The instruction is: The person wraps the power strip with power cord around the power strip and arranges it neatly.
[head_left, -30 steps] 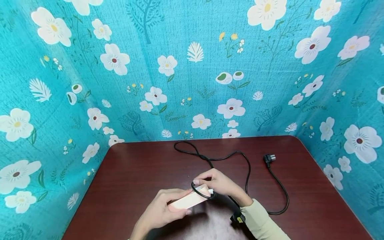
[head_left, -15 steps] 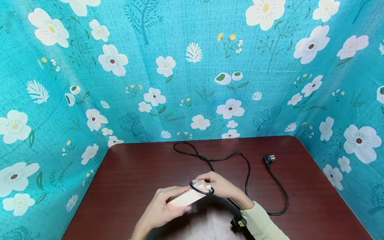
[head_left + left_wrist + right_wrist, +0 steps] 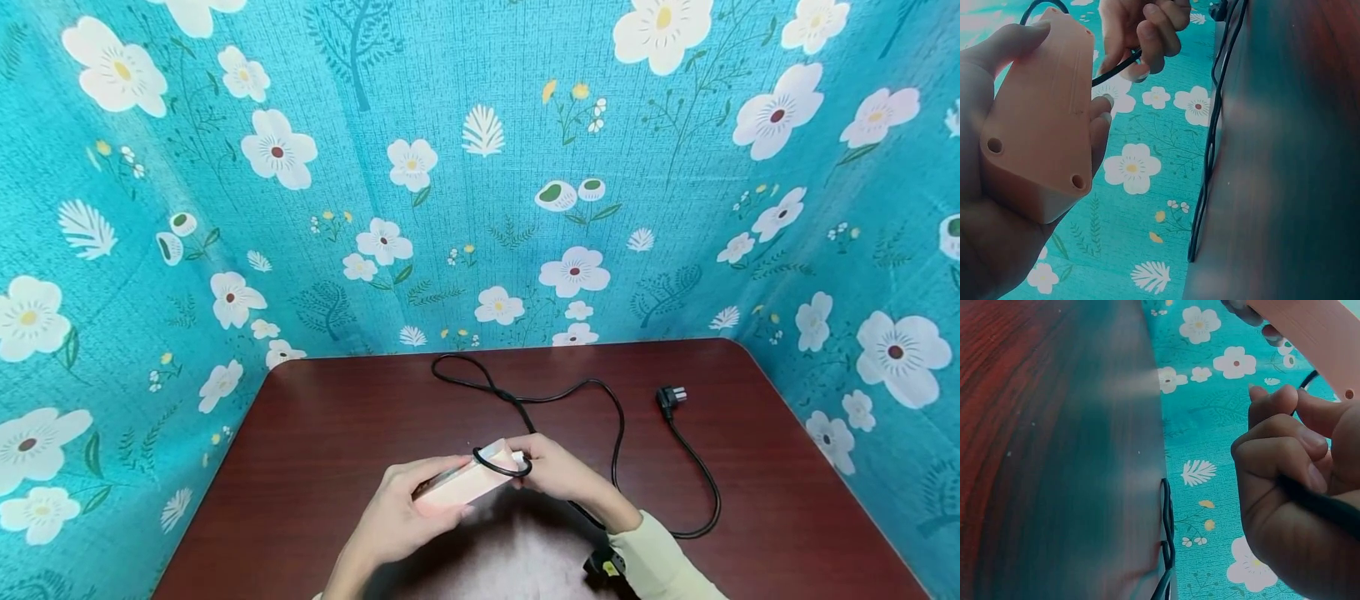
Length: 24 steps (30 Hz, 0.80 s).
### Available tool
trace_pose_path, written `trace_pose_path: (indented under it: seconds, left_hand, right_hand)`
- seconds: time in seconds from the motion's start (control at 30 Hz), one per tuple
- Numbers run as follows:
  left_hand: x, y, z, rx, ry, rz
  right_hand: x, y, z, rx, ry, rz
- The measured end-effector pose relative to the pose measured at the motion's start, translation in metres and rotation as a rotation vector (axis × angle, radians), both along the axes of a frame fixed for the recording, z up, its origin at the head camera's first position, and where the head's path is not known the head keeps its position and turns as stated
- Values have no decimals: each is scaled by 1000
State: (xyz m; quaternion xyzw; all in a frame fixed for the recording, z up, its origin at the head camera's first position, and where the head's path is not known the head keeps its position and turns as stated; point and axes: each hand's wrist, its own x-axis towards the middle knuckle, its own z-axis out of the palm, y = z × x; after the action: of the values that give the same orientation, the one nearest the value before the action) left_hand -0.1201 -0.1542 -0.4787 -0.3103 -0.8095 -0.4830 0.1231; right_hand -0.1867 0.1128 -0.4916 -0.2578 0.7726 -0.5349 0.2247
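Observation:
My left hand (image 3: 408, 504) grips a pale pink box-shaped device (image 3: 461, 487) tilted above the table. In the left wrist view its underside (image 3: 1047, 106) shows screw holes, with the thumb lying across it. A black cord (image 3: 495, 468) loops around the far end of the device. Close by that end, my right hand (image 3: 558, 471) has its fingers curled round the cord; the right wrist view shows the cord (image 3: 1316, 503) passing through the curled fingers (image 3: 1279, 447). A small white piece (image 3: 519, 457) shows at the device's end; its kind is unclear.
The cord's slack (image 3: 555, 398) lies in loose curves on the dark red-brown table (image 3: 337, 417). A black plug (image 3: 669, 400) with metal prongs lies at the right. A black connector with a yellow label (image 3: 606, 568) lies beside the right sleeve (image 3: 660, 554). Flowered blue cloth (image 3: 450, 250) hangs behind.
My right fingertips have moved from the top of the cord loop to the right side of the device's end. The device has risen slightly, and the left hand has shifted with it.

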Motion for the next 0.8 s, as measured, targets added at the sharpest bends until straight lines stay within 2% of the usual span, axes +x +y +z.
trace_pose_path:
  seconds: [0.1, 0.3, 0.4, 0.57, 0.8]
  left_hand:
    - [-2, 1, 4, 14, 2, 0]
    - [-2, 2, 9, 37, -40, 10]
    - [-4, 1, 9, 26, -33, 19]
    - [-9, -4, 9, 22, -4, 72]
    - [-14, -7, 5, -17, 19, 98]
  right_hand:
    - [2, -1, -1, -12, -13, -23]
    - [4, 0, -3, -26, -34, -35]
    - [5, 2, -3, -37, -120, -42]
    - [5, 5, -3, -61, -302, -103]
    - [5, 9, -1, 8, -315, -138]
